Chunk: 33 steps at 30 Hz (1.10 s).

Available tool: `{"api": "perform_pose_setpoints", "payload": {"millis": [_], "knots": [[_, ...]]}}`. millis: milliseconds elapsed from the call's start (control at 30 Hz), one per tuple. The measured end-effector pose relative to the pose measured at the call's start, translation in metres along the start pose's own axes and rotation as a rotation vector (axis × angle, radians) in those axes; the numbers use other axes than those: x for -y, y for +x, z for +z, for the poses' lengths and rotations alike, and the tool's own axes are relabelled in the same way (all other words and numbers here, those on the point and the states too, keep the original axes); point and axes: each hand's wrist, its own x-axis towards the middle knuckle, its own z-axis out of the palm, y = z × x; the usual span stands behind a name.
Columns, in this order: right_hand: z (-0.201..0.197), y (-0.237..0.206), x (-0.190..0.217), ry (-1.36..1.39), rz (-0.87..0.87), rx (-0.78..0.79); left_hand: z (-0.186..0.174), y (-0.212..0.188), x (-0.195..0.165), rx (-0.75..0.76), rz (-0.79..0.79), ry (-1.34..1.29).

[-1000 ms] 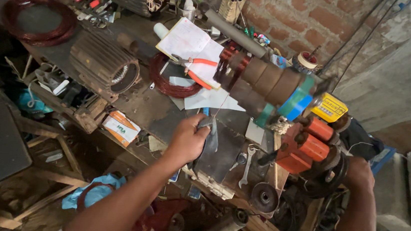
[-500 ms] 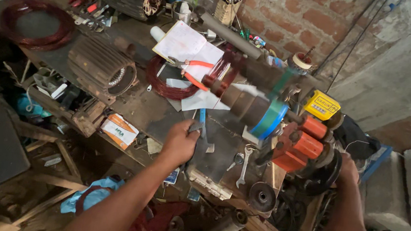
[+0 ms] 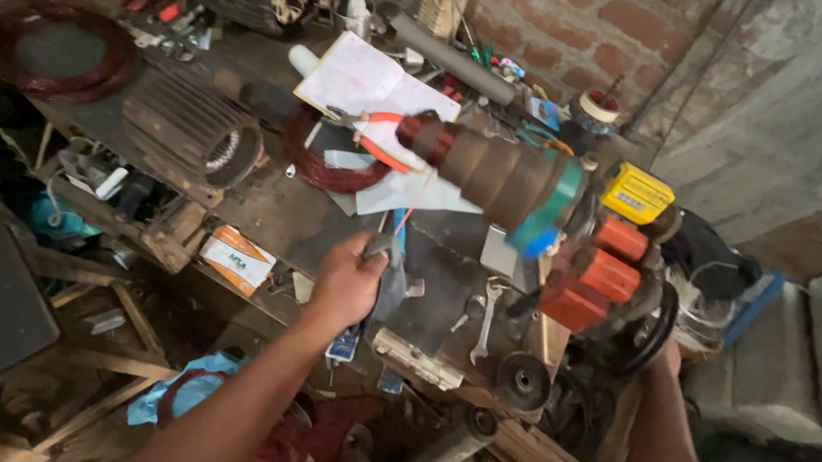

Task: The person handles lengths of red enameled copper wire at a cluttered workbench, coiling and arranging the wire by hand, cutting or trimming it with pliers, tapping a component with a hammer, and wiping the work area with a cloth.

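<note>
left grip (image 3: 348,283): I see it closed on a grey tool (image 3: 389,269), near table (image 3: 272,210) edge
right grip (image 3: 668,358): hidden behind winding machine (image 3: 571,236), can't tell
room: brick wall (image 3: 591,27) far, cluttered

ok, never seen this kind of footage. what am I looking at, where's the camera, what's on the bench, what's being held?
There is no robot here: a person works with bare hands, and the one camera sits on their head, looking down at a cluttered workbench.

The left hand is closed around a dark tool handle at the bench's front edge; what tool it is cannot be made out. The right hand is mostly hidden behind a coil winding machine with orange parts; what it grips is not visible.

A stepped brown winding former sticks out from that machine. On the bench lie a ribbed motor stator housing, red copper wire coils, white papers, orange-handled pliers, a spanner and a small orange and white box. A brick wall stands behind.
</note>
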Motion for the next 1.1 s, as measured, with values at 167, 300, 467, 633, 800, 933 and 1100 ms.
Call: {"api": "perform_pose_setpoints", "payload": {"millis": [167, 300, 467, 633, 800, 933, 1100], "knots": [[-0.003, -0.019, 0.005, -0.047, -0.089, -0.062, -0.001, 0.006, -0.006, 0.015, 0.070, -0.009], [0.002, -0.033, -0.001, -0.316, -0.129, -0.043, -0.005, 0.006, -0.007, 0.019, 0.065, 0.008], [0.012, -0.036, -0.019, -0.414, -0.207, -0.084, -0.012, 0.003, -0.005, 0.022, 0.021, 0.083], [0.009, -0.049, -0.039, -0.523, -0.068, -0.027, -0.010, 0.001, -0.008, 0.001, 0.113, 0.034], [-0.003, -0.047, -0.044, -0.513, -0.040, -0.063, -0.014, 0.003, -0.016, 0.024, 0.062, 0.072], [-0.018, -0.038, -0.043, -0.446, -0.079, -0.061, -0.016, 0.001, -0.027, -0.036, 0.185, 0.070], [-0.045, -0.054, -0.010, -0.441, -0.055, -0.031, -0.020, 0.005, -0.046, 0.028, 0.088, 0.144]]}}
